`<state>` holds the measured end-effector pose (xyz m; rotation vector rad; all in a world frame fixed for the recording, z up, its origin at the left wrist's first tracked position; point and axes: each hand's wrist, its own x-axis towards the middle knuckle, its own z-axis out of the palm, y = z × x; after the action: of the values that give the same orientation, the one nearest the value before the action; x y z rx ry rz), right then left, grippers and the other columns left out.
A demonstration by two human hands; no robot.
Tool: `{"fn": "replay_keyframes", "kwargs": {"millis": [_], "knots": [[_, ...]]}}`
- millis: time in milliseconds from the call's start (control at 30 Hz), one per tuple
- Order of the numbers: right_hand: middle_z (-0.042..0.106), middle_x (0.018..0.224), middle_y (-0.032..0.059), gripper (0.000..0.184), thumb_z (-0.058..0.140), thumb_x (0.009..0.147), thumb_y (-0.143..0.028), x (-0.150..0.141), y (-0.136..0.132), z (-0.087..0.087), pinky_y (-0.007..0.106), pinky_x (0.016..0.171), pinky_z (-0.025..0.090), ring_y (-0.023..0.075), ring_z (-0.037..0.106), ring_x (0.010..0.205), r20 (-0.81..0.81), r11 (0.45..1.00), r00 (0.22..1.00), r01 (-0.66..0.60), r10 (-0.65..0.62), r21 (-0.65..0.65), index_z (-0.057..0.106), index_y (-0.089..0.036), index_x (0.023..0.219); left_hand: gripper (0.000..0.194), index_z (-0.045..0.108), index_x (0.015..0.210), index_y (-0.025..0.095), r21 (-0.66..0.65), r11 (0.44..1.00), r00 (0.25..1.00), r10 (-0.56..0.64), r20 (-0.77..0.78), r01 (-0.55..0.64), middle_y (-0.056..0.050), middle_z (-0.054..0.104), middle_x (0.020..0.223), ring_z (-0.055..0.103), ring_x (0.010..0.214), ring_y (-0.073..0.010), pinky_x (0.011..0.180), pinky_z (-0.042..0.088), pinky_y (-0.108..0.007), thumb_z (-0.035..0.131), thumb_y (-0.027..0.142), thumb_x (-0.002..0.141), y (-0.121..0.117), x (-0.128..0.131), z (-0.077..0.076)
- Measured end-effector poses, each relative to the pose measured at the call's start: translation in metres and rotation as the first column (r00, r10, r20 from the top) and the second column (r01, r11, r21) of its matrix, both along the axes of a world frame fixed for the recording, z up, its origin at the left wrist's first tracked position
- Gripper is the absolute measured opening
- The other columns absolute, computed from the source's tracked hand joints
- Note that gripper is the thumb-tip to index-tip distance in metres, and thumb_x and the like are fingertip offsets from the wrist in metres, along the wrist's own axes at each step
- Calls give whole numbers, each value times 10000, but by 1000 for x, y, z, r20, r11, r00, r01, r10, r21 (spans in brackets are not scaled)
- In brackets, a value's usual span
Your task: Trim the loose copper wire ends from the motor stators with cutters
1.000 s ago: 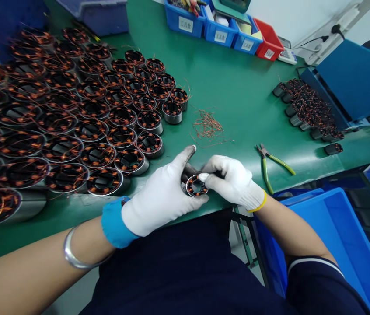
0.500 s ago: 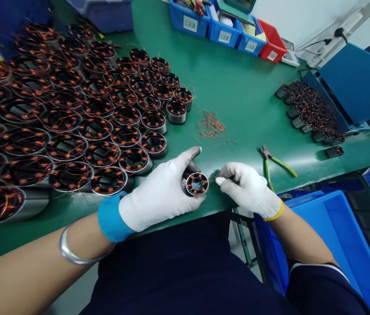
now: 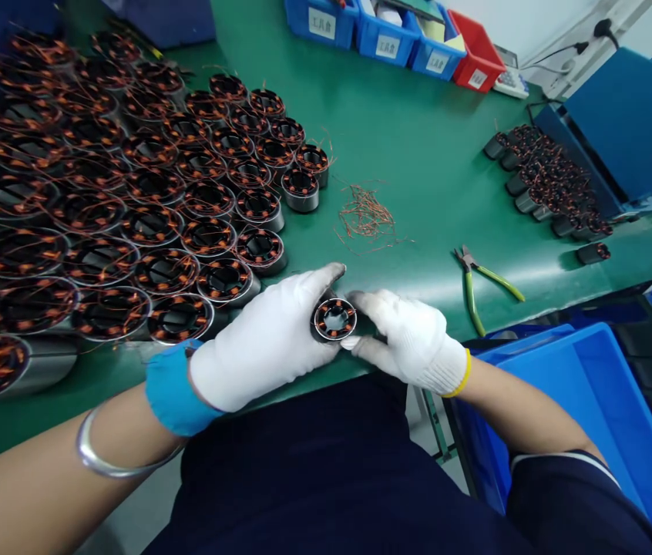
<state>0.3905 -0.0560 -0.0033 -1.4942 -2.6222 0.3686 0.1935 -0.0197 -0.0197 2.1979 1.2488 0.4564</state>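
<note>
A motor stator (image 3: 335,318), a metal ring with copper windings inside, is held upright near the table's front edge with its open end facing up. My left hand (image 3: 268,339), in a white glove, is closed around its left side. At its right side, my gloved right hand (image 3: 401,335) has forefinger and thumb on either side of the rim, seemingly gripping it. Cut copper wire ends (image 3: 366,212) lie in a loose heap beyond the hands. To the right lie diagonal cutters (image 3: 468,262) with green handles, their jaws apart.
Many similar stators (image 3: 152,223) stand in rows at the left. More stators (image 3: 557,177) sit by a blue machine (image 3: 626,131) at the right. Blue bins (image 3: 387,38) and a red bin (image 3: 476,58) line the back. A blue crate (image 3: 597,385) is below the table edge.
My right hand has moved left from a pinch beside the stator to the stator itself, its fingers now spread around the rim. The view has shifted slightly.
</note>
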Motion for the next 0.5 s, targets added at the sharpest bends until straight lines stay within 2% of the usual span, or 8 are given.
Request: {"fn": "replay_keyframes", "kwargs": {"millis": [100, 200, 267, 333, 433, 500], "knots": [[709, 933, 67, 486, 349, 969, -540, 3, 5, -13, 321, 622, 398, 207, 649, 745, 71, 1000, 997, 2, -4, 20, 625, -201, 1180, 752, 474, 1364, 42, 33, 999, 1000, -9, -23, 10, -167, 655, 1207, 651, 1071, -300, 928, 536, -397, 628, 357, 698, -1, -1, 1], [699, 883, 50, 464, 290, 999, -477, 10, 7, -14, 308, 585, 328, 179, 622, 713, 71, 997, 996, -50, 46, 53, 644, -210, 1132, 732, 498, 1335, 60, 67, 998, 1000, 2, -12, -1, -162, 649, 1192, 645, 1067, -305, 924, 533, -407, 648, 378, 693, -3, -1, 0], [693, 886, 46, 454, 277, 1007, -451, 13, 9, -14, 301, 583, 301, 161, 608, 719, 55, 995, 995, -86, 83, 51, 639, -209, 1136, 709, 522, 1295, 88, 74, 997, 999, 11, 50, -15, -146, 644, 1167, 640, 1055, -292, 923, 528, -405, 676, 409, 682, -5, -1, -1], [685, 884, 48, 463, 260, 1012, -445, 16, 12, -14, 300, 583, 279, 149, 588, 711, 49, 990, 990, -135, 132, 51, 634, -202, 1135, 562, 565, 1207, 130, 64, 998, 991, -5, 136, -3, -115, 648, 1120, 640, 1018, -252, 918, 522, -378, 662, 402, 725, -7, 1, 0], [662, 834, 51, 472, 245, 1010, -432, 20, 17, -13, 312, 563, 228, 138, 535, 640, 96, 976, 974, -210, 205, 50, 641, -190, 1097, 279, 600, 1046, 166, 41, 998, 977, -52, 206, 44, -74, 651, 1009, 631, 925, -197, 869, 516, -336, 585, 302, 803, -9, 3, 2], [649, 803, 48, 465, 248, 1003, -423, 23, 19, -11, 322, 546, 183, 135, 504, 601, 147, 973, 965, -226, 216, 54, 646, -194, 1073, 219, 596, 995, 166, 40, 997, 976, -78, 205, 71, -65, 631, 961, 611, 880, -187, 829, 510, -331, 574, 252, 795, -8, 4, 4]]}}
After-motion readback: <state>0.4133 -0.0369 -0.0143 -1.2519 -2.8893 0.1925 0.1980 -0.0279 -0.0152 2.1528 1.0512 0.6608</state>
